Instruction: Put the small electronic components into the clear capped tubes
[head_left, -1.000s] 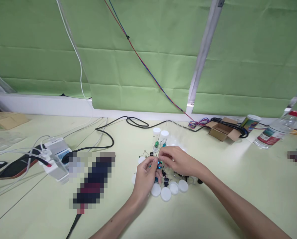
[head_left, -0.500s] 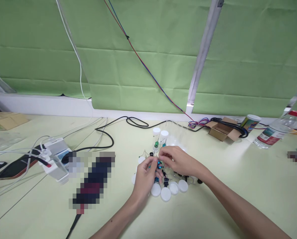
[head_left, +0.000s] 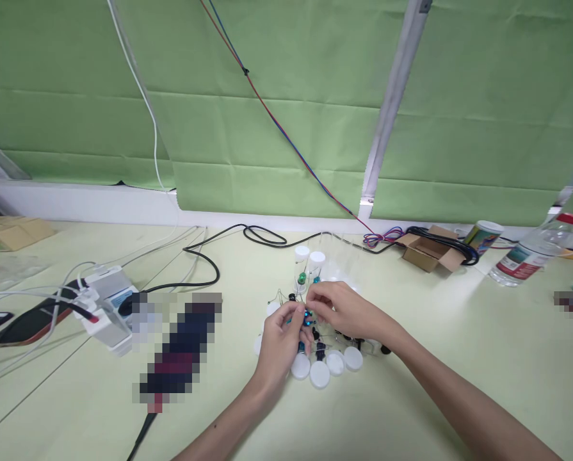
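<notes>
My left hand [head_left: 277, 342] is closed, thumb and fingers pinching a small shiny blue bead-like piece [head_left: 308, 318]. Against it, from the right, comes my right hand [head_left: 346, 309] with its fingertips pressed together; what they pinch is too small to make out. Around both hands lie white round caps [head_left: 319, 374], several in a cluster, along with thin wire-like strands and dark pieces [head_left: 320, 349]. Beyond my fingers a green bead-like piece [head_left: 302, 278] shows below two white caps [head_left: 317, 257]. My hands hide the middle of the cluster.
Left of the hands lie a blurred dark object [head_left: 178, 352] and a white power strip [head_left: 111, 307] with cables. A black cable [head_left: 216, 266] runs along the back. At the back right stand a small cardboard box [head_left: 430, 251], a canister [head_left: 483, 238] and a water bottle [head_left: 531, 255].
Almost nothing differs. Both hands stay in the same place, and the blue piece between my left fingers has shifted very slightly.
</notes>
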The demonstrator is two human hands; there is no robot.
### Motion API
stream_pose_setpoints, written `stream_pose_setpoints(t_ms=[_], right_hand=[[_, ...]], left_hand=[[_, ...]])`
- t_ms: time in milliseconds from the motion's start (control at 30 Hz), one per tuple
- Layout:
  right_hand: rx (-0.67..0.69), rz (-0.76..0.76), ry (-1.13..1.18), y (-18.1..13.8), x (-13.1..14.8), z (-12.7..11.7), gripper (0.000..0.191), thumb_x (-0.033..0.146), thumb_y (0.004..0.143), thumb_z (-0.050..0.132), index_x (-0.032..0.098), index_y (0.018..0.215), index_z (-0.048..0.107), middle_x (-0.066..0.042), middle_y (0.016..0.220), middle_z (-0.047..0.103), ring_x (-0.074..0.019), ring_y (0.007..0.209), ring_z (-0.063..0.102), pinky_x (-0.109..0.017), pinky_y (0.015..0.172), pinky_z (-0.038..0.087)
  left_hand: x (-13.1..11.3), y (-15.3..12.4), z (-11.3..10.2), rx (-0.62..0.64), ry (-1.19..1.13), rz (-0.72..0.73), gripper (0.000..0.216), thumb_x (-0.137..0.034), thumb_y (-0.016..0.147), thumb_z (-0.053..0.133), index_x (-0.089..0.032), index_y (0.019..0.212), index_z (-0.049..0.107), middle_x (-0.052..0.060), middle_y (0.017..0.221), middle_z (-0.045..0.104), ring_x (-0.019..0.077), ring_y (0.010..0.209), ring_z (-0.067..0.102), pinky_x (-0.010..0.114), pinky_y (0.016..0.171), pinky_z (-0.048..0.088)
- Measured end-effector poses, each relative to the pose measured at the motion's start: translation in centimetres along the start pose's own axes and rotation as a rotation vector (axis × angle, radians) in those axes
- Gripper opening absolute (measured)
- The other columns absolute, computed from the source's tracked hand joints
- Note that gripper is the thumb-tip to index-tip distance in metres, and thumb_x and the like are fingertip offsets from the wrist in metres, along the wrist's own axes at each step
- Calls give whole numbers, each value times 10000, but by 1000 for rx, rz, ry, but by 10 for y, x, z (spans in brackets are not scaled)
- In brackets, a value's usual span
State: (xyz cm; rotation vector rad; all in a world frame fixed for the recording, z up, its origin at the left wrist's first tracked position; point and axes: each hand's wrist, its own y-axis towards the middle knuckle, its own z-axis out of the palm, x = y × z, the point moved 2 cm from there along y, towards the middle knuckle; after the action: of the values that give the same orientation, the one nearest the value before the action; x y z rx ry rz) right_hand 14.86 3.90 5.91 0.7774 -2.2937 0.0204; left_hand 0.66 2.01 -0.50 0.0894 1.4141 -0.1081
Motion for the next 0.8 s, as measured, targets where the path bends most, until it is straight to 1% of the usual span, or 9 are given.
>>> stream_pose_setpoints(t_ms=[133, 300, 500, 600, 700, 800], right_hand=[[-2, 2, -28, 0, 0, -1, 239, 181, 939, 431, 184, 714, 512, 21, 681, 540, -120, 633, 466, -237, 599, 336], [21, -3, -122, -3, -5, -3, 225, 133, 914, 418, 183, 717, 514, 13, 679, 526, -125, 628, 445, -237, 588, 319], [109, 88, -216, -12, -12, 4, 127, 123, 858, 492, 183, 756, 538, -14, 734, 564, -143, 692, 495, -233, 610, 322], [154, 126, -251, -17, -12, 9, 114, 124, 846, 505, 185, 764, 556, -19, 731, 575, -149, 697, 506, -232, 604, 315], [159, 160, -296, -20, -14, 13, 131, 92, 832, 499, 182, 796, 587, -37, 796, 600, -156, 725, 520, -230, 595, 303], [148, 191, -344, -23, -20, 15, 195, 43, 814, 498, 178, 873, 626, -59, 893, 612, -163, 770, 533, -230, 601, 295]], left_hand=[[1, 2, -1, 1, 8, 12, 319, -496, 838, 603, -178, 823, 582, -46, 500, 550, 98, 372, 471, 218, 424, 372], [3, 4, -3, -13, -2, 28, 297, -477, 843, 604, -184, 802, 577, -48, 495, 544, 98, 363, 459, 221, 420, 371], [-1, 4, -5, -52, -10, 35, 283, -460, 836, 614, -181, 805, 578, -46, 493, 543, 100, 371, 474, 206, 409, 360], [-2, 4, -6, -65, -25, 36, 283, -456, 826, 627, -176, 806, 591, -46, 500, 540, 97, 378, 486, 202, 414, 369], [-3, 5, -6, -70, -34, 35, 292, -462, 816, 636, -172, 807, 600, -44, 509, 549, 89, 367, 480, 199, 410, 368], [-3, 5, -5, -82, -35, 34, 294, -463, 818, 634, -171, 811, 599, -43, 516, 553, 84, 362, 473, 196, 404, 359]])
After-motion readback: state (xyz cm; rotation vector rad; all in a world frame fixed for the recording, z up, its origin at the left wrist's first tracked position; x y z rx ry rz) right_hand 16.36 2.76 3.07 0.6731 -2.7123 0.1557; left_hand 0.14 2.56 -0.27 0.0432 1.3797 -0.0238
